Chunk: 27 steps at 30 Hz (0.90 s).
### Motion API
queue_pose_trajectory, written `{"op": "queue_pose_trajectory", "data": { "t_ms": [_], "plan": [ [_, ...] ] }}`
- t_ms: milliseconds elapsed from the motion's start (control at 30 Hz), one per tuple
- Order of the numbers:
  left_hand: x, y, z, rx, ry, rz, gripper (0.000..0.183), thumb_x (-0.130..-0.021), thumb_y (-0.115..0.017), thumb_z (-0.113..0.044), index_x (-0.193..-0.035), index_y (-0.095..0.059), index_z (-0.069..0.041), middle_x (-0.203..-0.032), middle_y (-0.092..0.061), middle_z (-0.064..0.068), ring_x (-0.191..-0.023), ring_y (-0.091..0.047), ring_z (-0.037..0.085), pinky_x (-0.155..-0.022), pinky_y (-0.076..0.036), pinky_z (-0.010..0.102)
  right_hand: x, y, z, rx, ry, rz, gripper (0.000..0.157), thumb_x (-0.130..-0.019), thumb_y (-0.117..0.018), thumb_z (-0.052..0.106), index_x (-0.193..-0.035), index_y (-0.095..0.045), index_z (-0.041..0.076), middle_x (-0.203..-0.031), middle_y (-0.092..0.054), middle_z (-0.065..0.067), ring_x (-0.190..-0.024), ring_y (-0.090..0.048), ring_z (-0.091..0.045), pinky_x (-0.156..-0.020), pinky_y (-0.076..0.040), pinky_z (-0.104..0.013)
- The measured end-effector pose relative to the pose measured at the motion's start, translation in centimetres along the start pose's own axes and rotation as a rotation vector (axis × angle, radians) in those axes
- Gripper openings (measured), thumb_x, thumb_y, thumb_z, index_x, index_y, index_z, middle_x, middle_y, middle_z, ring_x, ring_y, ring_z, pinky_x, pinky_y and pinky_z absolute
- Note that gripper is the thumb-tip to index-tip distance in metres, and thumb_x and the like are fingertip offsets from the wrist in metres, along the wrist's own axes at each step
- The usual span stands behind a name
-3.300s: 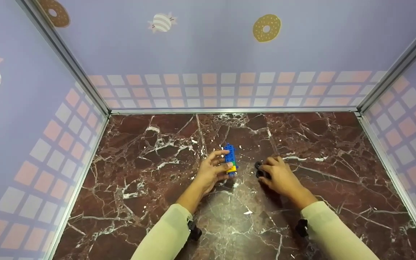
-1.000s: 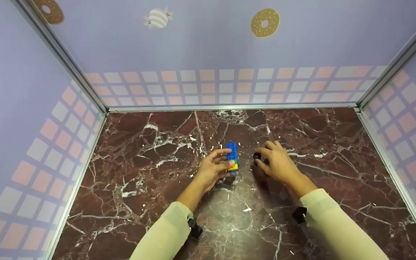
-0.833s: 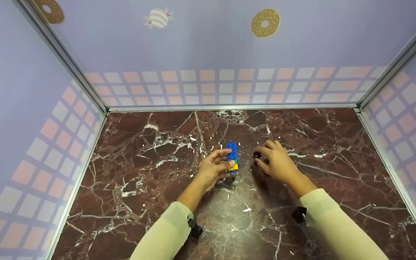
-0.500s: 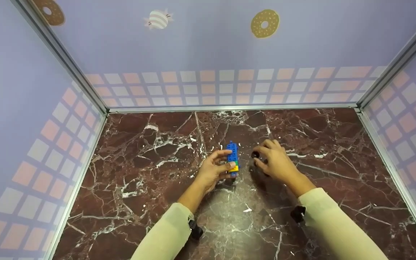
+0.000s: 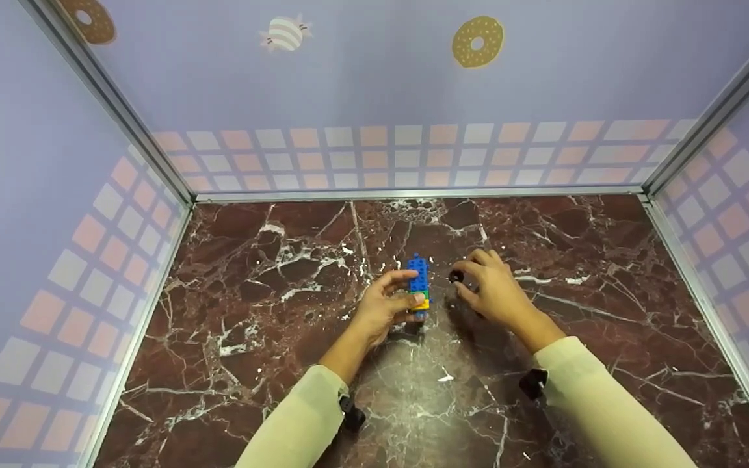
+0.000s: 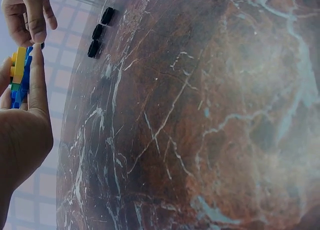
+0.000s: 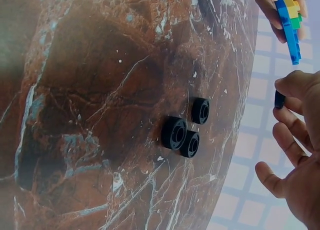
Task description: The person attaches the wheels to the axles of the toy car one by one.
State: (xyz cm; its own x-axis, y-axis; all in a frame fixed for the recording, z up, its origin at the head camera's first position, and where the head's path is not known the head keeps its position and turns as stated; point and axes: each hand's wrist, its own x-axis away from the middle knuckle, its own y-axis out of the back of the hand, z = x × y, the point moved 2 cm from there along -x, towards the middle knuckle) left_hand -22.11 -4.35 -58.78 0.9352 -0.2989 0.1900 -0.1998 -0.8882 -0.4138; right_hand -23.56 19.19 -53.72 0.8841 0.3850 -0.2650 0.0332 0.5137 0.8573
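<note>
While right fingers [image 5: 470, 268] pinch wheel [image 7: 279, 99], bricks [image 5: 420, 282] held

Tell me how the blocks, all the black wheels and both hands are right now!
Blocks: joined together, held off the table.
Held wheel: off the table, apart from the blocks.
Three other wheels: loose, lying flat on the table.
Left hand: gripping the blocks.
Right hand: pinching the held wheel.

Blue-green-yellow bricks [image 5: 421, 283], black wheels [image 7: 172, 133], white-veined maroon tabletop [image 5: 615, 286]
</note>
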Motion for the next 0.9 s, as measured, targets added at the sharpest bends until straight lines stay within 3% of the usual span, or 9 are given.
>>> {"op": "queue_pose_trajectory", "data": {
  "t_ms": [300,600,900],
  "plan": [
    [0.1,-0.1,-0.1,0.009,-0.009,0.010,0.058,-0.096,-0.076,0.011,-0.150,-0.057,-0.003,-0.128,-0.066,0.012,-0.099,-0.077,0.023,-0.078,-0.074,0.039,-0.4,0.0,0.6,-0.011,0.022,-0.019,0.026,-0.096,-0.085,0.010,-0.122,-0.081,0.007,-0.114,-0.070,-0.014,-0.107,-0.061,-0.038,-0.083,-0.058,-0.065],
    [0.0,0.0,-0.2,0.035,0.006,0.043,0.086,-0.098,-0.073,0.013,-0.171,-0.035,-0.013,-0.122,-0.063,0.006,-0.097,-0.077,0.022,-0.080,-0.075,0.043,-0.8,-0.1,0.9,-0.025,0.012,-0.005,0.029,-0.096,-0.085,0.013,-0.124,-0.081,0.006,-0.117,-0.071,-0.014,-0.110,-0.061,-0.038,-0.091,-0.058,-0.065],
    [0.1,-0.1,-0.2,0.030,0.008,0.055,0.082,-0.099,-0.072,0.012,-0.170,-0.041,-0.015,-0.125,-0.064,0.008,-0.098,-0.078,0.025,-0.082,-0.074,0.045,-0.8,-0.1,1.1,-0.065,0.043,-0.037,0.028,-0.097,-0.085,0.012,-0.123,-0.080,0.002,-0.114,-0.071,-0.016,-0.106,-0.062,-0.039,-0.093,-0.058,-0.062]
  ]
}}
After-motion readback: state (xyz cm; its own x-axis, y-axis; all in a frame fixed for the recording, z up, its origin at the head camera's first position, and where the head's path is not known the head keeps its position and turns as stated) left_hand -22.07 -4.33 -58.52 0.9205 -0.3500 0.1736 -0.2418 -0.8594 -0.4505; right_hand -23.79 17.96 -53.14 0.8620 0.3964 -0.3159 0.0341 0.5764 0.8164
